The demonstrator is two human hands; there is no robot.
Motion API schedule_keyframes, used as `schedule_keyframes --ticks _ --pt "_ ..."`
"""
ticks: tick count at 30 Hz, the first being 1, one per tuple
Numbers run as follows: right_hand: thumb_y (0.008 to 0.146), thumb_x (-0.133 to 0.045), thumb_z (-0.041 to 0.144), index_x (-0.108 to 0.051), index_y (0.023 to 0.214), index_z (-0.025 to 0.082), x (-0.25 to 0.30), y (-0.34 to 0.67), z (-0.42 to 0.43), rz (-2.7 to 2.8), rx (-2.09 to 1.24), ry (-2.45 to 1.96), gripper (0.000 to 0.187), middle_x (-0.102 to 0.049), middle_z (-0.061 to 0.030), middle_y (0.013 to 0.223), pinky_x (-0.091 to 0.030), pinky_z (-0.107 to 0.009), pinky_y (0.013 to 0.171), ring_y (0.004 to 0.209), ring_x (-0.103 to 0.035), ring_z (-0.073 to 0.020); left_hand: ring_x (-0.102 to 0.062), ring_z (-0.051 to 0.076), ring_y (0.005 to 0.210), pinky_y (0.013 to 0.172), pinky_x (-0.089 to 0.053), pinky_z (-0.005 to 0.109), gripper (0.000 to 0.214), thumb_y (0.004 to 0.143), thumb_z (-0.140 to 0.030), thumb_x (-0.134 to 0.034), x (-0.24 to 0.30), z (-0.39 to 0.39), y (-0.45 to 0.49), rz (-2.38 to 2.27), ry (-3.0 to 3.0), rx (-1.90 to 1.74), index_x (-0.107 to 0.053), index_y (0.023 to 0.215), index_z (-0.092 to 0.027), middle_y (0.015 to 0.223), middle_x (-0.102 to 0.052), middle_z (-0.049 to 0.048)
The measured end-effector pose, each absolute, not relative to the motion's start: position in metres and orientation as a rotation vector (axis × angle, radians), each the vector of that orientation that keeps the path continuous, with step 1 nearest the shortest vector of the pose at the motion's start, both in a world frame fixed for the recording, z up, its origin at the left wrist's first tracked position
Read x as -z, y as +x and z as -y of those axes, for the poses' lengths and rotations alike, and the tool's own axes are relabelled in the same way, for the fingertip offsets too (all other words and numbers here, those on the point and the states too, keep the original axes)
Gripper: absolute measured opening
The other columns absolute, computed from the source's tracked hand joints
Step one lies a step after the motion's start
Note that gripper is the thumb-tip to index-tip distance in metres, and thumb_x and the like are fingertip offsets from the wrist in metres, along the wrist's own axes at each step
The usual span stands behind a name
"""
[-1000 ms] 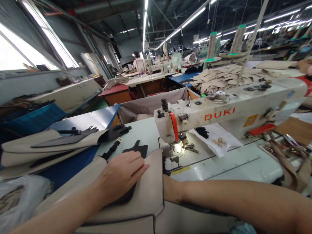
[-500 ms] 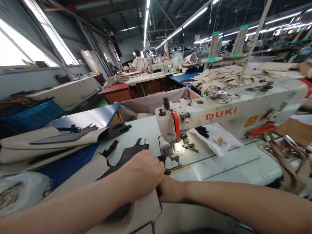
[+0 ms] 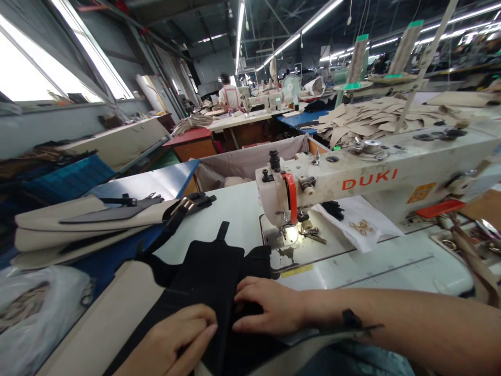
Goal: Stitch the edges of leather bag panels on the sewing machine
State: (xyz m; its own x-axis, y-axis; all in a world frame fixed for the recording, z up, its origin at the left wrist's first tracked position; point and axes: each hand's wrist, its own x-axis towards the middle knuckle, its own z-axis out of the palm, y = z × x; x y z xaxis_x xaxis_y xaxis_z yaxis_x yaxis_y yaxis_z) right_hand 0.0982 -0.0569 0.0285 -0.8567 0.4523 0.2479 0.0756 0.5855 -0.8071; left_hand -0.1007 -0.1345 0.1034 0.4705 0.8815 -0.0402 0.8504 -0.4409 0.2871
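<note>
The black panel (image 3: 213,261) lies in front of the person, its near part between and under the two hands, its far part beyond the fingers. Its long axis runs away from the body, toward the far side of the table (image 3: 230,206). The narrow tab (image 3: 223,231) at the far end points away from the person, leaning slightly right; the near end is partly hidden.

Left hand (image 3: 176,339): positioned over the near left portion of the panel — the nearer of the two to its centreline. The fingers are curled, with the thumb alongside; whether they grip material cannot be determined.

Right hand (image 3: 270,307): positioned at the right edge of the panel. The fingers are bent and parted from the thumb, with a visible gap and nothing seen clamped between them. Contact of the fingertips with the edge cannot be confirmed.

Adjacent items: a beige piece (image 3: 129,308) extends left of the panel; the sewing machine (image 3: 368,175) stands to the right and beyond — its head apart from the panel.
</note>
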Motion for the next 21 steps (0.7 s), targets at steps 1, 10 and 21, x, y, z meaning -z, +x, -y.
schedule_keyframes --ticks 1,10,21 --pt "0.079 -0.064 0.035 -0.063 0.094 0.013 -0.029 0.098 0.057 2.382 -1.199 -0.438 0.027 -0.058 -0.0079 0.100 -0.044 -0.023 0.086 0.097 -0.055 -0.0166 -0.062 0.014 0.066 0.061 -0.048 0.020 0.033 0.089 -0.027 -0.036 -0.106 0.126 -0.096 -1.552 2.363 -0.034 -0.060 0.067 -0.023 0.074 -0.067 0.0009" --pt "0.071 -0.069 0.023 -0.046 0.127 0.016 -0.026 0.101 0.060 2.208 -1.250 -0.359 0.061 -0.046 -0.0116 0.131 -0.027 -0.033 0.107 0.123 -0.040 -0.0227 -0.066 0.034 0.086 0.073 -0.050 0.040 0.027 0.068 -0.010 -0.056 -0.100 0.050 -0.021 -1.650 2.406 0.703 -0.061 0.094 -0.009 0.090 -0.068 0.0200" --pt "0.087 -0.043 0.016 -0.062 0.098 0.016 -0.017 0.131 0.053 2.449 -0.700 -0.678 0.022 -0.060 -0.0088 0.104 -0.044 -0.028 0.083 0.094 -0.055 -0.0183 -0.067 0.027 0.078 0.067 -0.048 0.036 0.026 0.088 -0.015 -0.028 -0.059 0.057 -0.040 -1.981 2.292 0.285 -0.053 0.095 -0.017 0.078 -0.068 0.0108"
